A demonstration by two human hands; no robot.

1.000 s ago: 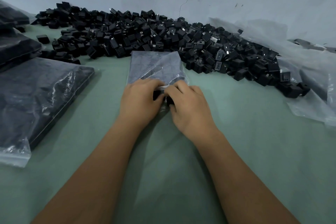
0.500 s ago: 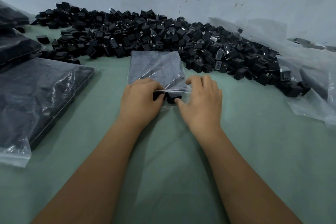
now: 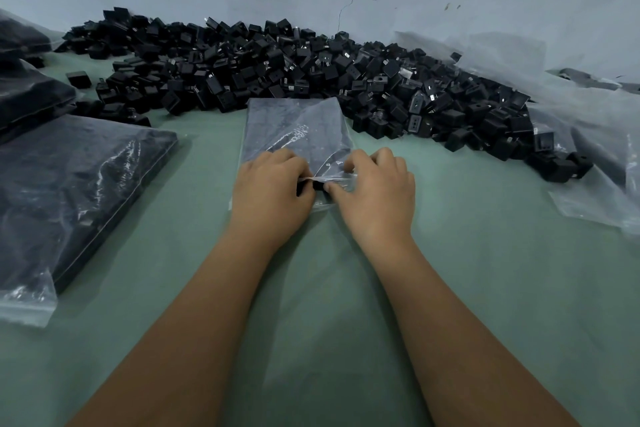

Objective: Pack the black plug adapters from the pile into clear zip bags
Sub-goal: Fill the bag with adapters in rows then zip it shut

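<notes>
A clear zip bag [image 3: 294, 128] lies flat on the green table, its mouth toward me. My left hand [image 3: 270, 198] pinches the left part of the bag's mouth. My right hand [image 3: 377, 194] grips the right part, fingers curled over the plastic. A black plug adapter [image 3: 318, 186] shows between the two thumbs at the bag's mouth. The big pile of black plug adapters [image 3: 311, 76] stretches along the wall behind the bag.
Filled zip bags [image 3: 69, 184] lie at the left, more stacked at the far left [image 3: 27, 94]. Crumpled clear plastic [image 3: 588, 135] covers the right side under the pile's end. The green table [image 3: 329, 288] runs toward me; a cracked wall stands behind.
My right hand has slid right along the bag's mouth and then curled its fingers over the plastic. The left hand has stayed in place.
</notes>
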